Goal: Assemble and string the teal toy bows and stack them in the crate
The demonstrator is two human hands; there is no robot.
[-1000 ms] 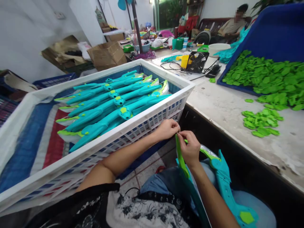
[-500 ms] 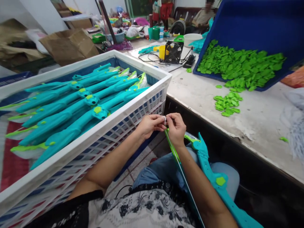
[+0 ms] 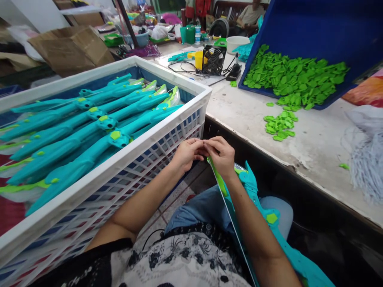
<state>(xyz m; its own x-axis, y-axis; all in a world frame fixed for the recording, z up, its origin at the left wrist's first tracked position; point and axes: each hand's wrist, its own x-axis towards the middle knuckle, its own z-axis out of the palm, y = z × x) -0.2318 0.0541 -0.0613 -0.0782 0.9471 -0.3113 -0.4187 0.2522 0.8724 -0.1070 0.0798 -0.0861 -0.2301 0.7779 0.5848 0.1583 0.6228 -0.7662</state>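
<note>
A teal toy bow [image 3: 283,235] with bright green trim rests across my lap, slanting under my right forearm. Along it runs a taut white string [image 3: 239,239], up to the green bow tip beneath my fingers. My left hand [image 3: 188,154] and my right hand [image 3: 222,156] meet just above that tip, fingertips pinched together. The string's end is between them, mostly hidden by the fingers. To the left, several finished-looking teal bows [image 3: 89,153] lie side by side in a white plastic crate [image 3: 143,142].
Right of me, a worktable [image 3: 323,135] holds a tilted blue bin [image 3: 305,28] spilling green plastic pieces [image 3: 293,77]. A small pile of green pieces [image 3: 281,125] lies before it. White strings [image 3: 369,163] hang at the right edge. A black fan [image 3: 213,60] stands behind; a person sits far back.
My fingers have closed together over the white string loop that showed between them before. The view has shifted slightly; the bow stays on my lap.
</note>
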